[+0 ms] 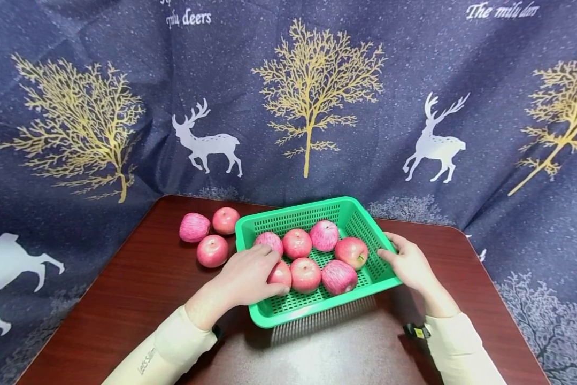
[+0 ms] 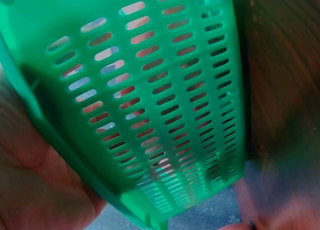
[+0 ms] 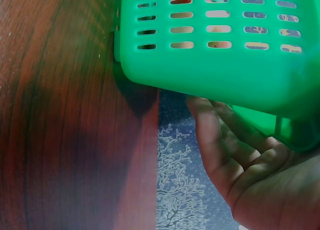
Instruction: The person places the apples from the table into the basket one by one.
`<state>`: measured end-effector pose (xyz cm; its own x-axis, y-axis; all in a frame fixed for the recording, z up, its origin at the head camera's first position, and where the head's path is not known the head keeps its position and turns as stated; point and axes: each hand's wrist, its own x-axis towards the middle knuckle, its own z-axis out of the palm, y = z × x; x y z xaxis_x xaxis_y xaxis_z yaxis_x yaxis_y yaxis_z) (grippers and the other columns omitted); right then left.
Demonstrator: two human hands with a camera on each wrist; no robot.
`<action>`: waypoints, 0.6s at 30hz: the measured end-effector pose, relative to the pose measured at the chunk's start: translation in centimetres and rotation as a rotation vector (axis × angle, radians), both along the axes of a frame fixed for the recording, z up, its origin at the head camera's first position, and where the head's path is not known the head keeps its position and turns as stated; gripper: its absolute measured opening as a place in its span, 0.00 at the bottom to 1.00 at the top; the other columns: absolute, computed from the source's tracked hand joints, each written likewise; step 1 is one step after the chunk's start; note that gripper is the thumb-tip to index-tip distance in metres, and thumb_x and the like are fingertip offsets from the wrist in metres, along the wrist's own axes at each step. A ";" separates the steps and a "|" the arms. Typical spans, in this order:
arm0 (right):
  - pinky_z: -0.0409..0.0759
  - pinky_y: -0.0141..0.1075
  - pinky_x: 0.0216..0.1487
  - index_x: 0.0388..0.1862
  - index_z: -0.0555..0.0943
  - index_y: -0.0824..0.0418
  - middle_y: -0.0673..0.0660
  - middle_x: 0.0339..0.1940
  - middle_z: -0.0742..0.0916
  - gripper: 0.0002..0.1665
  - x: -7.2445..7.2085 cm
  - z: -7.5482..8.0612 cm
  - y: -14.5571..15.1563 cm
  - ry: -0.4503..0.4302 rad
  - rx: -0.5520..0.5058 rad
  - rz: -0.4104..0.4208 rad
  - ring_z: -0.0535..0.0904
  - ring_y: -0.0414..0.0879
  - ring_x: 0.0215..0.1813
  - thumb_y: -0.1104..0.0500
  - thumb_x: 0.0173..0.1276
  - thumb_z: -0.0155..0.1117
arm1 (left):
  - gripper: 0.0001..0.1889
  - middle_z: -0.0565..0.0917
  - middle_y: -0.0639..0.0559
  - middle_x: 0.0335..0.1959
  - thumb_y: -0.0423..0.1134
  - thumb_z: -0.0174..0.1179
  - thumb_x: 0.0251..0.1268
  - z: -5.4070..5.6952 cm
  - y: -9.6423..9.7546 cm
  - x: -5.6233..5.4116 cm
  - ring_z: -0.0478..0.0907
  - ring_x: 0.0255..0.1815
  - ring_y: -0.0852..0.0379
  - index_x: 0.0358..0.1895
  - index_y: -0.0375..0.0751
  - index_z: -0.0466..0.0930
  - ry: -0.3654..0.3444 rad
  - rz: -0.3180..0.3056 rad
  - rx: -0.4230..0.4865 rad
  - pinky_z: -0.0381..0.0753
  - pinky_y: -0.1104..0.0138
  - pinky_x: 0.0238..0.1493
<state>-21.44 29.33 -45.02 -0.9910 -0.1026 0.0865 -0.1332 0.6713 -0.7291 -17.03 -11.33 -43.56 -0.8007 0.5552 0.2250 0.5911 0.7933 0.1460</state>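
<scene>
"Where is the green basket?"

"Toward the far edge of the tabletop, turned slightly askew, with seven apples in it. Three loose apples lie beside its left end, toward the tabletop's far left corner."

"And the hands?"

"The left hand reaches over the basket's left rim, thumb and fingers curled round the near-left apple. The right hand pinches the right rim, thumb inside, fingers outside. How hard either one squeezes, I can't tell."

"How would an apple handle?"

"Firm, I'd judge, with some weight and a slick skin; a careless knock could bruise it. Cup it round its widest part, thumb opposite the fingers."

"And the basket?"

"Light, slightly flexible plastic, I'd think, with the apples making most of the load. The rim at its two short ends seems the best hold; one end alone might let it tip."
</scene>
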 end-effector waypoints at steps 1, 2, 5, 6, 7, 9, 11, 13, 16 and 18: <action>0.86 0.39 0.42 0.81 0.75 0.69 0.68 0.56 0.92 0.33 0.0 0.0 0.0 0.001 0.001 0.001 0.91 0.47 0.39 0.58 0.82 0.67 | 0.25 0.82 0.51 0.43 0.64 0.75 0.62 0.0 0.0 0.0 0.85 0.47 0.48 0.46 0.48 0.83 -0.001 -0.001 0.000 0.86 0.51 0.46; 0.86 0.39 0.42 0.81 0.75 0.69 0.67 0.56 0.92 0.33 0.0 0.0 0.0 0.001 0.001 0.001 0.91 0.47 0.39 0.58 0.82 0.67 | 0.25 0.82 0.51 0.43 0.64 0.75 0.62 0.0 0.0 0.0 0.85 0.47 0.48 0.46 0.48 0.82 -0.003 -0.002 0.001 0.86 0.51 0.46; 0.86 0.39 0.42 0.81 0.75 0.69 0.67 0.55 0.92 0.33 0.0 -0.1 0.0 0.003 -0.003 0.003 0.91 0.47 0.39 0.58 0.82 0.67 | 0.24 0.82 0.51 0.43 0.64 0.75 0.63 0.0 0.0 0.0 0.85 0.46 0.48 0.46 0.49 0.82 -0.005 -0.003 0.004 0.85 0.51 0.45; 0.86 0.39 0.41 0.81 0.75 0.69 0.67 0.55 0.92 0.33 0.0 -0.1 0.0 0.003 -0.005 0.002 0.91 0.47 0.39 0.58 0.82 0.67 | 0.24 0.82 0.51 0.43 0.64 0.75 0.63 0.0 0.0 0.0 0.84 0.46 0.48 0.45 0.49 0.82 -0.005 -0.003 0.005 0.85 0.51 0.45; 0.86 0.38 0.41 0.81 0.75 0.69 0.67 0.55 0.92 0.33 0.0 -0.1 0.1 0.002 -0.008 0.003 0.92 0.47 0.39 0.58 0.82 0.67 | 0.24 0.82 0.52 0.43 0.64 0.75 0.63 0.0 0.0 0.0 0.84 0.45 0.48 0.45 0.49 0.82 -0.005 -0.003 0.006 0.85 0.51 0.44; 0.86 0.38 0.41 0.80 0.75 0.69 0.67 0.55 0.92 0.33 0.0 -0.1 0.0 0.001 -0.014 0.003 0.92 0.48 0.39 0.58 0.82 0.67 | 0.23 0.81 0.52 0.42 0.63 0.75 0.62 0.0 0.0 0.0 0.84 0.45 0.49 0.44 0.49 0.82 -0.004 -0.003 0.009 0.85 0.51 0.44; 0.86 0.38 0.41 0.80 0.75 0.69 0.67 0.55 0.92 0.33 0.0 -0.1 0.0 0.000 -0.016 0.003 0.92 0.48 0.39 0.59 0.82 0.67 | 0.22 0.81 0.52 0.41 0.62 0.75 0.62 0.0 0.0 0.0 0.84 0.45 0.49 0.44 0.50 0.82 -0.002 -0.005 0.009 0.85 0.52 0.43; 0.86 0.38 0.41 0.80 0.75 0.69 0.67 0.55 0.92 0.33 0.0 -0.1 0.0 -0.001 -0.017 0.005 0.92 0.48 0.39 0.59 0.82 0.67 | 0.21 0.80 0.53 0.40 0.61 0.75 0.62 0.0 0.0 0.0 0.83 0.45 0.49 0.43 0.50 0.81 0.001 -0.008 0.006 0.85 0.52 0.43; 0.86 0.38 0.41 0.81 0.75 0.69 0.67 0.56 0.92 0.33 -0.1 -0.1 0.0 0.000 -0.012 0.007 0.92 0.48 0.39 0.58 0.82 0.67 | 0.20 0.80 0.52 0.40 0.59 0.74 0.64 0.0 0.0 0.0 0.83 0.45 0.48 0.43 0.49 0.81 0.011 -0.017 0.000 0.85 0.52 0.42; 0.86 0.38 0.41 0.81 0.75 0.69 0.67 0.56 0.92 0.33 -0.1 -0.1 0.1 -0.002 -0.012 0.008 0.92 0.48 0.39 0.58 0.82 0.67 | 0.19 0.80 0.52 0.41 0.58 0.73 0.65 0.1 -0.1 0.0 0.83 0.45 0.48 0.44 0.49 0.81 0.016 -0.024 0.002 0.85 0.52 0.42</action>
<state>-21.50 29.38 -45.12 -0.9902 -0.1099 0.0862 -0.1375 0.6615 -0.7372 -17.08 -11.40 -43.48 -0.7836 0.5735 0.2391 0.6120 0.7788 0.1376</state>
